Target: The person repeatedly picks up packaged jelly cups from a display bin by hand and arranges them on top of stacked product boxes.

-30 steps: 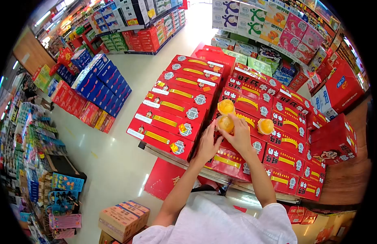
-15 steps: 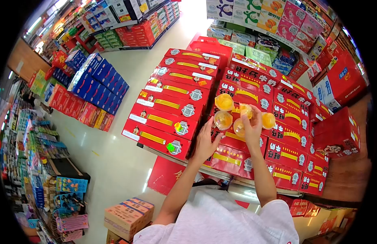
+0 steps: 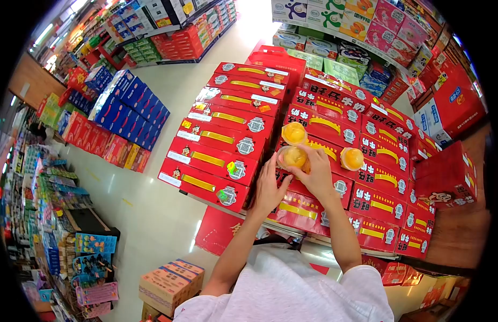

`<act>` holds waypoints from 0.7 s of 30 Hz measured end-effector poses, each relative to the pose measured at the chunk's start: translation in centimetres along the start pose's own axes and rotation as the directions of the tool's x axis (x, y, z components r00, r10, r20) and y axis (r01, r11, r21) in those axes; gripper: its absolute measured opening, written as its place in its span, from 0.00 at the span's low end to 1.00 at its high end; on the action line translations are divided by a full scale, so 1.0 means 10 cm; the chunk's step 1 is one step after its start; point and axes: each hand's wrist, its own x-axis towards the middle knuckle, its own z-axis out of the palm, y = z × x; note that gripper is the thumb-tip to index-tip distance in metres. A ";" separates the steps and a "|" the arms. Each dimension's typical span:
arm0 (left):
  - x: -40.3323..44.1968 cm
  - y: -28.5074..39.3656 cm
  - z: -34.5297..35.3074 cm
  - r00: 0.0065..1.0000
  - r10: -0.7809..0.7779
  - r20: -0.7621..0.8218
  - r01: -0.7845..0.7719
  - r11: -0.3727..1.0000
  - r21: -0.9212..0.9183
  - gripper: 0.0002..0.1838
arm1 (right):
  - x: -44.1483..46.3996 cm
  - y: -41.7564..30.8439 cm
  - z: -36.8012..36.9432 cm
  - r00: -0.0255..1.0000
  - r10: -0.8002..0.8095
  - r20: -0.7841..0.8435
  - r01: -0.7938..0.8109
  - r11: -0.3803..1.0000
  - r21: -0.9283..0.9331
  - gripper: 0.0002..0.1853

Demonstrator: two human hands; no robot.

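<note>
the pale shop floor [image 3: 152, 214] carries the display. on it, the block of red milk cartons [image 3: 386, 188] forms the work surface, with a row of red cartons [image 3: 206, 155] alongside to the left and a brown carton [image 3: 171, 284] at the near left. the left hand [image 3: 269, 187] is half spread, thumb apart, its fingertips at the left side of the middle cup [image 3: 293, 157]. the right hand [image 3: 316, 180] is narrower, its thumb and fingers about the right side of that cup; whether it also pinches anything smaller cannot be told. the three yellow-topped cups in view sit over the block: the middle cup between the hands, the far cup [image 3: 294, 133] just beyond it, and the right cup [image 3: 352, 159] apart to the right. compared with half a second ago, the right hand, then raised with a yellow piece, has come down and left to the middle cup; the work now appears centred on that cup, with both hands engaged.
</note>
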 end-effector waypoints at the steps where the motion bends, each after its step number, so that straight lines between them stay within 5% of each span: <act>1: 0.00 0.01 0.00 1.000 -0.002 -0.011 0.002 1.000 -0.004 0.40 | 0.00 -0.02 0.01 1.000 -0.012 0.012 0.012 0.999 -0.041 0.31; 8: 0.00 0.00 0.02 0.998 -0.009 -0.058 0.006 0.999 -0.037 0.39 | -0.02 0.07 0.05 0.989 -0.148 0.005 0.147 0.980 -0.131 0.39; 12: 0.00 0.00 0.03 0.998 -0.016 -0.063 0.014 0.999 -0.040 0.38 | -0.06 0.01 0.05 0.998 0.061 0.015 -0.060 0.995 -0.080 0.42; 21: -0.04 -0.03 0.08 0.997 -0.043 -0.057 0.041 0.999 -0.030 0.38 | -0.06 0.04 0.09 0.998 -0.068 0.002 0.068 0.994 -0.090 0.40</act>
